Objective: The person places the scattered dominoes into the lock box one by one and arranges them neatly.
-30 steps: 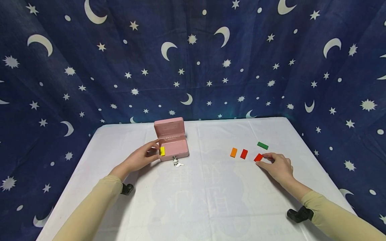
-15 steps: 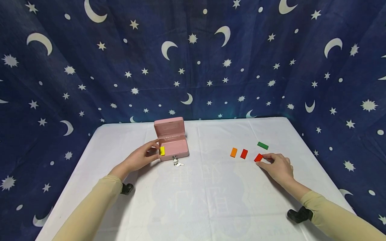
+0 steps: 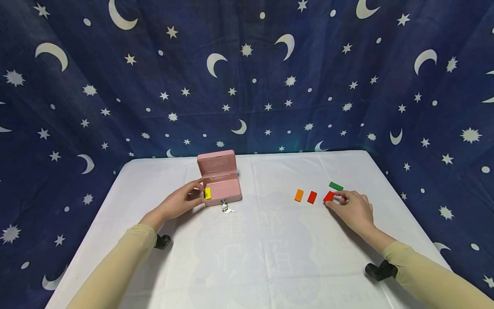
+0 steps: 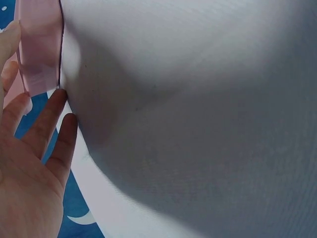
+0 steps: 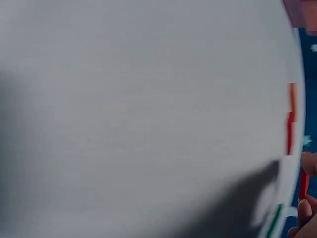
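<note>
The right hand pinches a red block between thumb and fingers, right of the center of the surface. The block's long axis appears to slant from near left to far right. The left hand is spread along the left wall of the pink box; firm contact cannot be confirmed. The box lies well to the left of the held block, lid raised toward the far edge. A second red block and an orange block lie between them. A green block lies just beyond the right hand, toward the far right corner. A yellow block occupies the box's left side.
</note>
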`<state>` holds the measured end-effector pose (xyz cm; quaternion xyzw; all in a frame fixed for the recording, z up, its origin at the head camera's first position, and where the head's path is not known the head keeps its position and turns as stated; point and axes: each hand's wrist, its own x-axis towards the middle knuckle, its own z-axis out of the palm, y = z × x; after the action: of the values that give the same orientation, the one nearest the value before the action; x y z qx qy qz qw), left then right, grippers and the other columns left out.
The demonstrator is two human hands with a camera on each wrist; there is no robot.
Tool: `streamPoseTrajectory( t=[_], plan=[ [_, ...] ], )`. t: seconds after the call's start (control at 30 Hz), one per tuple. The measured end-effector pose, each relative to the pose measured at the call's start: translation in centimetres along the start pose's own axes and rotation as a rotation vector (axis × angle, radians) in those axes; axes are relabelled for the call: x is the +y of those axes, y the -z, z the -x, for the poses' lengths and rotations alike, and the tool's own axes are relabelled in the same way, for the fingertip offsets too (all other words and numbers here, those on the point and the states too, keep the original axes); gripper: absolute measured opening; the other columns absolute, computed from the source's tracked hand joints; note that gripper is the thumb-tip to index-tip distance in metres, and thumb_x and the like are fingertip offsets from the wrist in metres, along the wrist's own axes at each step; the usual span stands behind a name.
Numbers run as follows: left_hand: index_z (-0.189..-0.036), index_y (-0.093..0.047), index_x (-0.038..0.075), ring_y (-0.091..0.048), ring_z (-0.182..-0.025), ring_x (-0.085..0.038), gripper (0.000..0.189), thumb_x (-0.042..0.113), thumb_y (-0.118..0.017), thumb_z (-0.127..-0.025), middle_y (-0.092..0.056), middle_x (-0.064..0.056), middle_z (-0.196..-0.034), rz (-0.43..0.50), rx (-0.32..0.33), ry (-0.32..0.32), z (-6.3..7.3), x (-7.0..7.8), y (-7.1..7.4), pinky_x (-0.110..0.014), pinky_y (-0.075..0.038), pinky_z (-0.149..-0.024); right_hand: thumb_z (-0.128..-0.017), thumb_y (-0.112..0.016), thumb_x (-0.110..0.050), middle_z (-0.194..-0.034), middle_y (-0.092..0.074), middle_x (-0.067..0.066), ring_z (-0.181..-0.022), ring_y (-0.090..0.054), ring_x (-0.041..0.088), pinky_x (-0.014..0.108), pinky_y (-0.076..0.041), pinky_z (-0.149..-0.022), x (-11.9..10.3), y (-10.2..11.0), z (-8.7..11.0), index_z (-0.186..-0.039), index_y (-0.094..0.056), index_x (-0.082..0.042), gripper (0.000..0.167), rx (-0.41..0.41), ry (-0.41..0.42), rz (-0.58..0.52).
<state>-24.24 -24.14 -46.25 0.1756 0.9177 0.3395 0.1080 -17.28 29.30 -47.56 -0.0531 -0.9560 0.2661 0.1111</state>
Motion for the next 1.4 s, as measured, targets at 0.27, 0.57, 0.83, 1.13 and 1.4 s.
streamPoseTrajectory(
  t=[0.27,0.57,0.83,1.13,1.4],
  plan=[
    [-0.124,-0.059,0.015,-0.051,-0.135,-0.032,0.035,0.033,-0.072,-0.096,-0.031,-0.005,-0.165,0.012,0.006,-0.006,0.2,-0.1,0.0,-0.051,-0.041,-0.112,-0.087,-0.079,-0.037,-0.089,-0.058,0.009,-0.093,-0.045,0.027,0.043,-0.029,-0.076,-5.4,0.1,-3.1,-0.122,-0.070,-0.009,0.046,-0.006,0.162,-0.087],
    [-0.125,-0.059,0.015,-0.049,-0.137,-0.032,0.037,0.035,-0.072,-0.096,-0.031,-0.003,-0.164,0.019,0.004,0.019,0.3,-0.1,-0.1,-0.051,-0.039,-0.113,-0.082,-0.083,-0.039,-0.083,-0.059,0.004,-0.088,-0.044,0.022,0.040,-0.032,-0.077,-12.8,-3.1,-4.5,-0.121,-0.073,-0.017,0.046,-0.063,0.367,-0.102],
    [-0.125,-0.059,0.015,-0.050,-0.136,-0.032,0.038,0.035,-0.072,-0.096,-0.031,-0.004,-0.165,0.016,0.006,0.015,0.2,-0.3,-0.2,-0.052,-0.040,-0.113,-0.083,-0.081,-0.038,-0.082,-0.057,0.000,-0.087,-0.044,0.019,0.037,-0.035,-0.075,-18.8,-6.7,-5.0,-0.121,-0.073,-0.020,0.042,-0.151,0.467,-0.096],
    [-0.122,-0.059,0.017,-0.050,-0.137,-0.031,0.037,0.038,-0.073,-0.095,-0.032,-0.001,-0.164,0.022,0.001,0.022,-0.1,-0.2,-0.1,-0.051,-0.039,-0.114,-0.081,-0.082,-0.039,-0.085,-0.059,0.003,-0.086,-0.042,0.017,0.033,-0.036,-0.073,-23.5,-11.0,-5.6,-0.122,-0.073,-0.020,0.046,-0.258,0.536,-0.112],
    [-0.120,-0.059,0.017,-0.051,-0.136,-0.033,0.035,0.037,-0.073,-0.095,-0.033,-0.005,-0.163,0.033,0.010,-0.014,-0.1,-0.2,0.1,-0.055,-0.036,-0.115,-0.082,-0.081,-0.043,-0.088,-0.060,-0.005,-0.090,-0.046,0.016,0.031,-0.041,-0.075,-25.9,-13.5,-6.8,-0.122,-0.074,-0.020,0.047,-0.355,0.551,-0.020]
  ],
)
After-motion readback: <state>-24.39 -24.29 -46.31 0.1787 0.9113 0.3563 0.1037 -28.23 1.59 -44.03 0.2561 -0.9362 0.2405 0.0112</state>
